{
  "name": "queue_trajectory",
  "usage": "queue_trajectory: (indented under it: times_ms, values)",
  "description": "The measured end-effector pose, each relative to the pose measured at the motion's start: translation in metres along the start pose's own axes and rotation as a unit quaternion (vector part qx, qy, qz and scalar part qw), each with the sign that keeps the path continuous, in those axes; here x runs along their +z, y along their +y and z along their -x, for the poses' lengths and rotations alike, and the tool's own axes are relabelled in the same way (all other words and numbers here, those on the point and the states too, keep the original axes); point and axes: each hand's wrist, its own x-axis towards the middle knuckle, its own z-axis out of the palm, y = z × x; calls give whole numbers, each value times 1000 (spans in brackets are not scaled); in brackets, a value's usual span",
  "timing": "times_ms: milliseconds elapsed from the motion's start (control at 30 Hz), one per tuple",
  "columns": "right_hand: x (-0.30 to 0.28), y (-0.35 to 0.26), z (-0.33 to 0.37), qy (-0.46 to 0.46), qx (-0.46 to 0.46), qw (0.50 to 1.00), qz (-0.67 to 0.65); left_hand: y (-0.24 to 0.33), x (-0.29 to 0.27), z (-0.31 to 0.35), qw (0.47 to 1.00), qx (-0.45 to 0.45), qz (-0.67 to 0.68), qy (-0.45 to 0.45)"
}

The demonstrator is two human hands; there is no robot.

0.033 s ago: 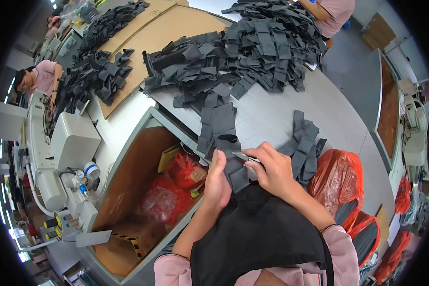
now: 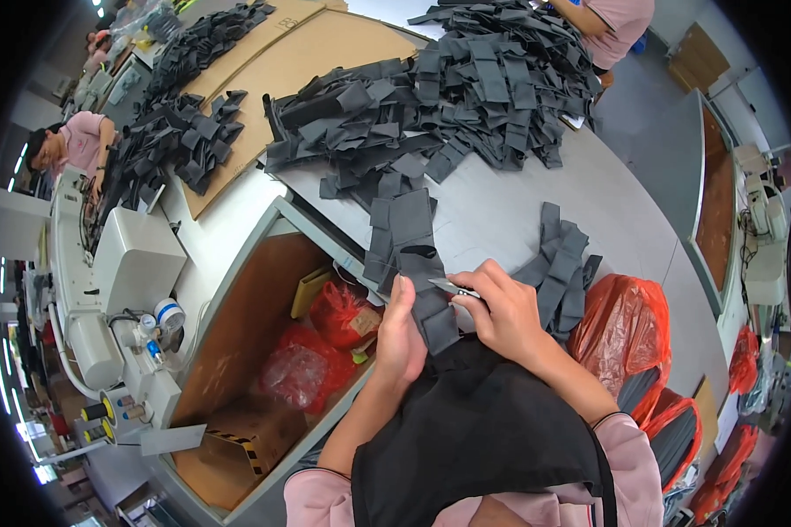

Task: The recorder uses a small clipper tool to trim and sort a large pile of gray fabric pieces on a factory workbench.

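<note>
At the table's near edge, my left hand grips a dark grey fabric strip, its thumb upright against the cloth. The strip runs up onto the table, and a fold gapes in it just above my thumb. My right hand is closed round small thread snips, whose pointed metal blades point left at the strip, close to my left thumb. Whether the blades touch a thread cannot be made out. A small pile of similar grey pieces lies to the right of my right hand.
A large heap of grey fabric pieces covers the table's far side, with cardboard at left. Below left is an open bin holding red bags. Red plastic bags stand at right. A sewing machine and co-workers are farther off.
</note>
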Motion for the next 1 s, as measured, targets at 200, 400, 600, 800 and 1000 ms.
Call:
queue_trajectory:
  times_ms: [200, 400, 600, 800, 1000]
  values:
    - [1, -4, 0, -7, -10, 1000, 8, 1, 1, 3, 998, -35, 46, -29]
    - [-4, 3, 0, -46, 13, 998, -50, -4, -5, 2, 991, 4, -135, -8]
    - [-22, 3, -4, -99, 40, 991, -84, 4, 0, 2, 994, -7, -112, -12]
    - [-13, 1, -5, -70, 23, 996, -56, 2, -2, 0, 995, 12, -100, -14]
    - [1, 9, 3, -9, 58, 990, -128, 2, -1, 1, 996, 4, -81, -29]
